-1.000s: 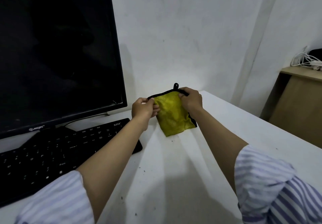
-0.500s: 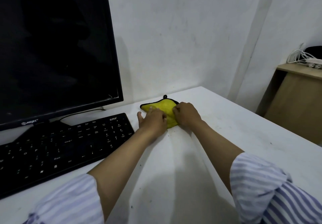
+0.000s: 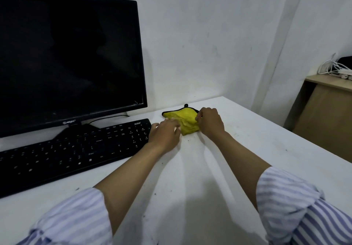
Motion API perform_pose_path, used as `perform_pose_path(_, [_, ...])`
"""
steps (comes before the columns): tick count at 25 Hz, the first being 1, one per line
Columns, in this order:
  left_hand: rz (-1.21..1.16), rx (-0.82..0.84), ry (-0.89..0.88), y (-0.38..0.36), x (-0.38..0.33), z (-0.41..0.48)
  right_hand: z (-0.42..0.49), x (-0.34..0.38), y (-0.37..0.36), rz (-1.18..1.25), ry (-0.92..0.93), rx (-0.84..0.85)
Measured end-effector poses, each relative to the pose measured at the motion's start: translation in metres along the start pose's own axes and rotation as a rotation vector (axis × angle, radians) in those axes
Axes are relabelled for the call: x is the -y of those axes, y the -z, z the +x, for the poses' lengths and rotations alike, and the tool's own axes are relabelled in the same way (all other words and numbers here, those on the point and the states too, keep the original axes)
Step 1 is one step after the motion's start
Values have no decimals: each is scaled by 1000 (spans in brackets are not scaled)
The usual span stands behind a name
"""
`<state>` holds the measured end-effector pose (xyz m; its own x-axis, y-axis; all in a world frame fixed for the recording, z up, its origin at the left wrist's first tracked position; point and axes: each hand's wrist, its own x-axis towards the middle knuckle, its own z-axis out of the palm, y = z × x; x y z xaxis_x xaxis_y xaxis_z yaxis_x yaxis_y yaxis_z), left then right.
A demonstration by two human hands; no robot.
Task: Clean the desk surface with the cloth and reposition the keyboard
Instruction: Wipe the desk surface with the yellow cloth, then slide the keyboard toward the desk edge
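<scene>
Looking down from your head camera, the yellow cloth (image 3: 183, 119) lies bunched on the white desk (image 3: 247, 149), just right of the keyboard (image 3: 76, 149). Your right hand (image 3: 210, 122) pinches its right edge; your left hand (image 3: 164, 135) rests flat, fingers spread, on its left side.
</scene>
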<state>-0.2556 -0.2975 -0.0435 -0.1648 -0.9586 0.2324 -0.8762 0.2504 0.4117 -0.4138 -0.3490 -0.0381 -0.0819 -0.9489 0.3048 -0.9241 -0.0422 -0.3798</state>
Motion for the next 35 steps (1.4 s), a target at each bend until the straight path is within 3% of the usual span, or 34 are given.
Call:
perform_pose_path(8, [-8,29,64,29,4,-61,-61,20,18,230,-47,53])
perform_pose_path(23, [-91,87,81,77,8,-165,-165,95,52,373,153,37])
perform_pose_path(35, [-241,-1,161,113,46,-232,-221,162,50,627,141,111])
